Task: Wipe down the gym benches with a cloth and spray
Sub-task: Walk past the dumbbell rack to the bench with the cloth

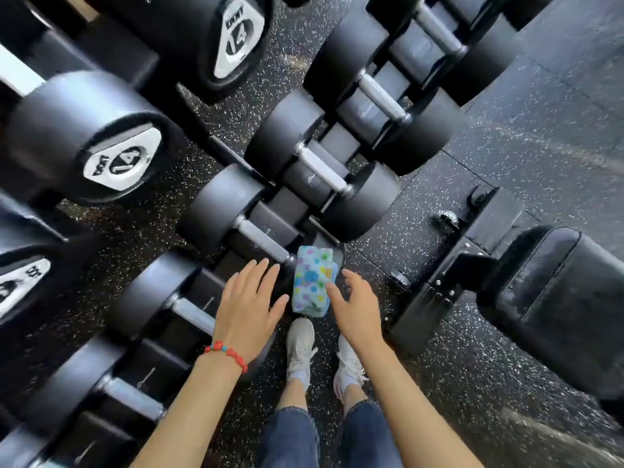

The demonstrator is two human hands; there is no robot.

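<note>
A folded light-blue cloth [312, 280] with coloured flower prints lies on top of a black dumbbell head on the lower rack row. My left hand [248, 309], wearing a red bead bracelet, hovers just left of the cloth with fingers spread and holds nothing. My right hand [354, 307] is at the cloth's right edge, fingers apart, with its fingertips at or touching the cloth. A black padded gym bench [553, 298] stands at the right. No spray bottle is in view.
A dumbbell rack [304, 170] with several black dumbbells fills the left and centre; upper-tier heads marked 14 [121, 160] jut out at the left. The bench's metal frame and wheel [452, 238] lie right of my feet [300, 346] on speckled rubber flooring.
</note>
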